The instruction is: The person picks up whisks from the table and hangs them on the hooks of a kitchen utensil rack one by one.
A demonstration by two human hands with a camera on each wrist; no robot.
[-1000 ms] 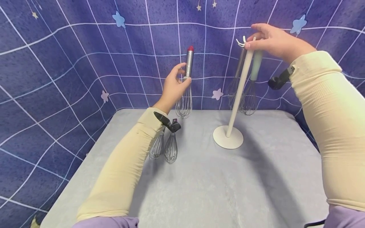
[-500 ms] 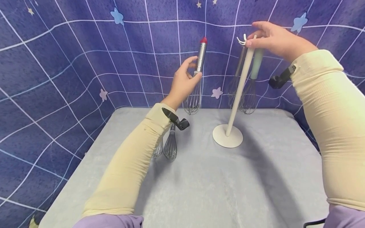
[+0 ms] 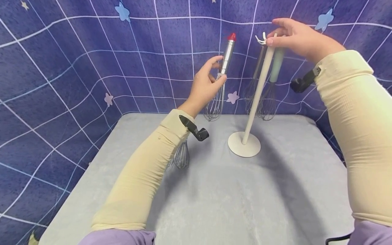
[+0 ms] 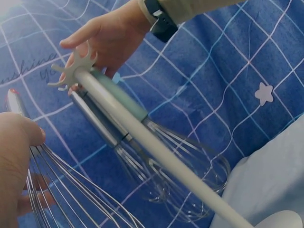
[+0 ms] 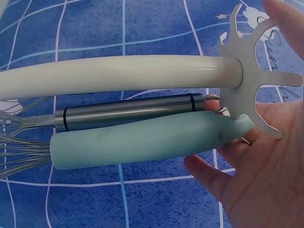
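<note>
Red-tipped whisk (image 3: 227,58): left of the white whisk stand (image 3: 258,93), handle gripped by the left hand (image 3: 203,85).
Right hand (image 3: 300,38): fingers curled round the stand's top, seemingly steadying it.
Hanging on the stand: green-handled whisk (image 5: 137,142), steel-handled whisk (image 5: 133,113).
Risk: a careless swing could tangle wires; a sideways knock might tip the stand.
Changed since a second ago: held whisk nearer the stand, leaning more.
</note>
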